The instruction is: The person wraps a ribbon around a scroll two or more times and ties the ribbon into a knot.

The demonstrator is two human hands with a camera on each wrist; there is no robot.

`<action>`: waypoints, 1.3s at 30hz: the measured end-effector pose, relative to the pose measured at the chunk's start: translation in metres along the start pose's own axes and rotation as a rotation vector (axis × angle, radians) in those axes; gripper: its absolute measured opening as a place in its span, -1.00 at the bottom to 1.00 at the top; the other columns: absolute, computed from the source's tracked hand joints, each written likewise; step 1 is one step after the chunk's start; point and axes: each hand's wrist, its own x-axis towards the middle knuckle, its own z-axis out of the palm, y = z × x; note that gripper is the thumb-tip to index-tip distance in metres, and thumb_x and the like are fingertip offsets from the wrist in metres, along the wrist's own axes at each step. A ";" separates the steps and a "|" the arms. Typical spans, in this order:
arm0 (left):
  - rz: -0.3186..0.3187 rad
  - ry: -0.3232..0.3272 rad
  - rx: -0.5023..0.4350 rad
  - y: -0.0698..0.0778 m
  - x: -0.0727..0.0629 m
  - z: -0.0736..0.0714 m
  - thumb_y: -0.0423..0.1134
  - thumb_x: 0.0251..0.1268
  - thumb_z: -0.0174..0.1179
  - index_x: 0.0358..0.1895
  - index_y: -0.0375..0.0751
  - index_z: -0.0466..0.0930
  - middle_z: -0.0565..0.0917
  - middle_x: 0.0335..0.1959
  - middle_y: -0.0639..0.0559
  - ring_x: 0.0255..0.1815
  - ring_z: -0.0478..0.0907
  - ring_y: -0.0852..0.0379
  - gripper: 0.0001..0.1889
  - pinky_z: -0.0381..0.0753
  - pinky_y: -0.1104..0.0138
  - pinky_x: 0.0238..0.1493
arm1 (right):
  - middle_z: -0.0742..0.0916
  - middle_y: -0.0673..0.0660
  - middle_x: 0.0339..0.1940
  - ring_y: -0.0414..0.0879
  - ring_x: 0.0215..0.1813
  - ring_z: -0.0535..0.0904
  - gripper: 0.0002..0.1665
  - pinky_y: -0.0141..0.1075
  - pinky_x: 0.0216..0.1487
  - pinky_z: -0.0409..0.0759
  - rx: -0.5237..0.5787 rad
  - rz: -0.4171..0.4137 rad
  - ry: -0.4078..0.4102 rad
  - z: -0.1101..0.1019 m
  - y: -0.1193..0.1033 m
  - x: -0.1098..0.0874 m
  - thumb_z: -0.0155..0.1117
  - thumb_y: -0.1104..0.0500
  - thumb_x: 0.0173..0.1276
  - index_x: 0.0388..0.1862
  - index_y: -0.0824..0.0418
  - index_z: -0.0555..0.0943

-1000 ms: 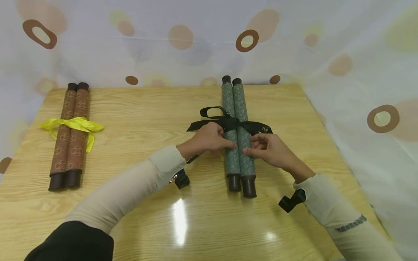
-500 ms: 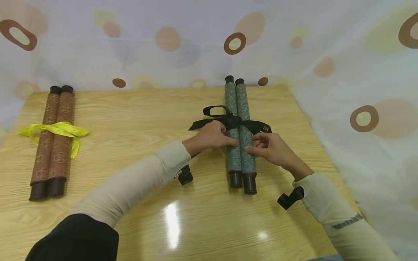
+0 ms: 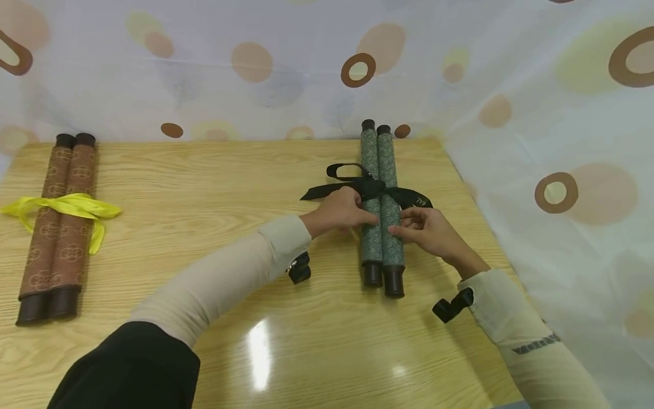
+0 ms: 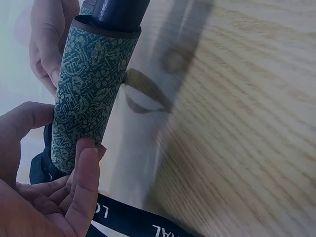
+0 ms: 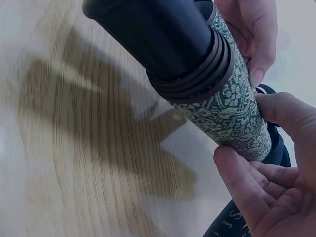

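Two rolled scrolls in green patterned fabric with dark end knobs lie side by side, a left scroll (image 3: 373, 241) and a right scroll (image 3: 392, 244). A black ribbon (image 3: 410, 198) with pale lettering ties them together in a bow. My left hand (image 3: 341, 211) grips the left scroll from its outer side, just below the bow, thumb on top. From the opposite side my right hand (image 3: 433, 232) holds the right scroll between thumb and fingers. Both wrist views show curled fingers around the patterned fabric, with the dark knob (image 5: 153, 39) close to the right wrist camera.
Two brown scrolls (image 3: 68, 250) tied with a yellow ribbon (image 3: 76, 205) lie at the left of the wooden table (image 3: 214, 182). A white cloth (image 3: 306, 34) with brown and peach spots hangs behind and along the right side.
Both hands have carried the green scrolls to the right across the table, keeping their grip. The head view has turned right, so the brown scrolls appear farther left.
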 end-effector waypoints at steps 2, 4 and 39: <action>0.003 -0.002 -0.005 0.001 0.002 0.001 0.00 0.22 0.37 -0.75 -0.01 0.31 0.51 -0.77 0.10 -0.39 0.74 -0.15 -0.50 0.71 0.18 -0.34 | 0.66 0.32 -0.01 -0.28 -0.21 0.66 -0.30 -0.09 -0.01 0.73 -0.005 0.003 0.003 -0.002 0.000 -0.001 0.28 0.00 0.45 0.34 0.46 0.39; 0.003 0.000 0.003 0.002 0.005 0.003 0.01 0.22 0.37 -0.76 -0.01 0.28 0.44 -0.81 0.14 -0.43 0.73 -0.12 -0.48 0.64 0.27 -0.46 | 0.66 0.32 -0.01 -0.28 -0.22 0.66 -0.31 -0.09 -0.02 0.73 -0.009 0.008 0.007 -0.005 0.001 -0.002 0.28 0.00 0.45 0.34 0.45 0.40; 0.018 -0.019 0.003 0.021 0.038 0.048 -0.02 0.29 0.35 0.48 -0.35 0.24 0.39 0.47 -0.20 0.42 0.44 -0.11 -0.19 0.53 0.12 0.34 | 0.45 0.46 0.40 0.35 0.29 0.53 -0.16 0.06 0.26 0.59 0.039 0.112 -0.035 -0.042 0.045 0.012 0.19 -0.02 0.52 0.52 0.46 0.18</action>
